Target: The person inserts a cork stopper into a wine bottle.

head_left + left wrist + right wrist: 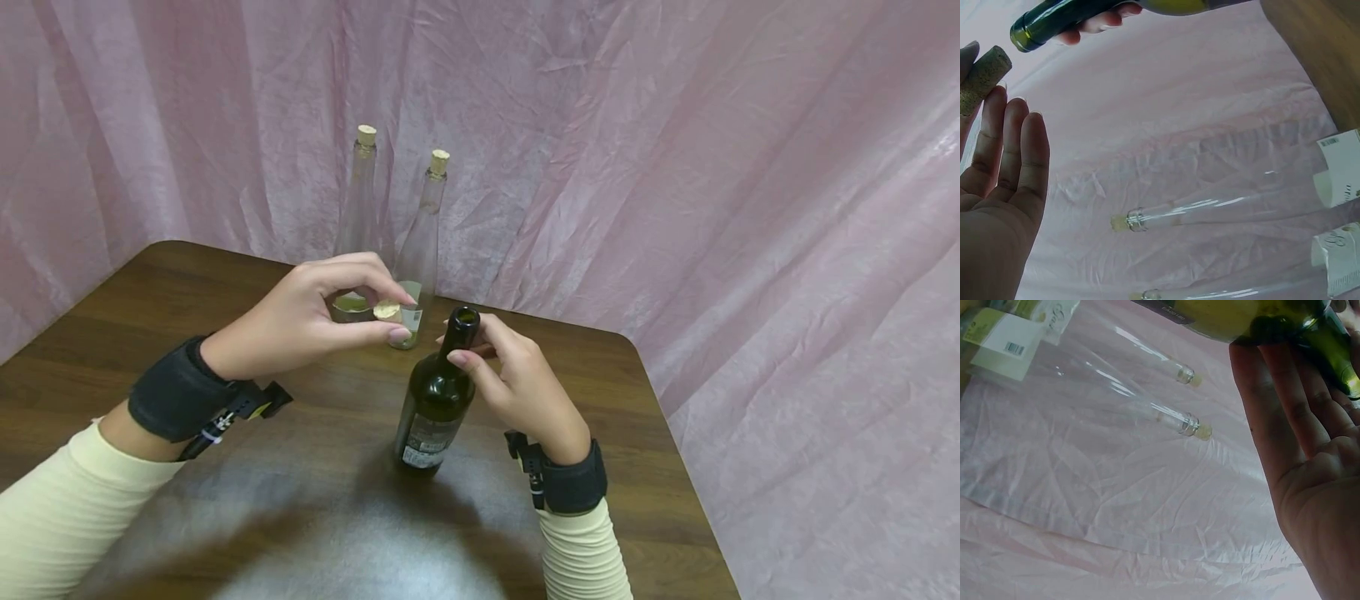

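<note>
Between thumb and fingertips, my left hand (322, 304) pinches a cork (387, 312), held to the left of the dark green bottle's mouth. In the left wrist view the cork (986, 78) shows its full speckled length, a small gap away from the bottle's rim. The green wine bottle (438, 392) stands upright on the table with its mouth uncovered. My right hand (517, 375) grips its neck, thumb on the near side and fingers behind. In the right wrist view those fingers (1297, 406) lie against the green glass (1329, 356).
Two clear bottles stand behind my left hand, a left one (360, 200) and a right one (422, 242), each with a cork in its neck. The brown wooden table (600, 367) ends at a pink curtain (525, 167) behind and to the right.
</note>
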Available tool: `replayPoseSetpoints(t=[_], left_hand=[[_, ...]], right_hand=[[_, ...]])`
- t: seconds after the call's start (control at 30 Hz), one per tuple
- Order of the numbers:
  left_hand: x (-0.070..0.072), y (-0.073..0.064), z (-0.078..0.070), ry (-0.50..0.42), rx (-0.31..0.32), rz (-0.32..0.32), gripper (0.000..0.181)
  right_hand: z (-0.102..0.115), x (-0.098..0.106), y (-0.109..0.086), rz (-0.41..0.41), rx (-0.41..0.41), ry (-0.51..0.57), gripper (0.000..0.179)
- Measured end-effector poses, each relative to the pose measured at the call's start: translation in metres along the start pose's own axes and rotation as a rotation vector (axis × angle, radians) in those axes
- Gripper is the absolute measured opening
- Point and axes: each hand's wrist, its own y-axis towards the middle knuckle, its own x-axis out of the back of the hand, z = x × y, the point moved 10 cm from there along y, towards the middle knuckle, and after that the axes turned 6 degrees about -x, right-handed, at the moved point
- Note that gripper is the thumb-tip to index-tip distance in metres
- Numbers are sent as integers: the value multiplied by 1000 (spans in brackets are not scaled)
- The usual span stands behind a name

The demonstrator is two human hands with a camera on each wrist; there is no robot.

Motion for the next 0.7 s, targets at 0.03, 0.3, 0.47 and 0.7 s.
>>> replayPoseSetpoints(t=[0.03,0.3,0.47,0.7], left_hand=[[-1,1,0,-4,0,-1,28],[-4,18,-2,-34,-10,-14,26],[-9,29,-5,-37,-24,-11,26],[-19,45,-8,-60,-23,13,29]], right_hand=[[0,0,0,1,3,2,31],[-1,1,0,-5,-8,0,31],[-3,2,-1,-11,-17,-8,33],[-3,2,-1,-11,-1,5,34]])
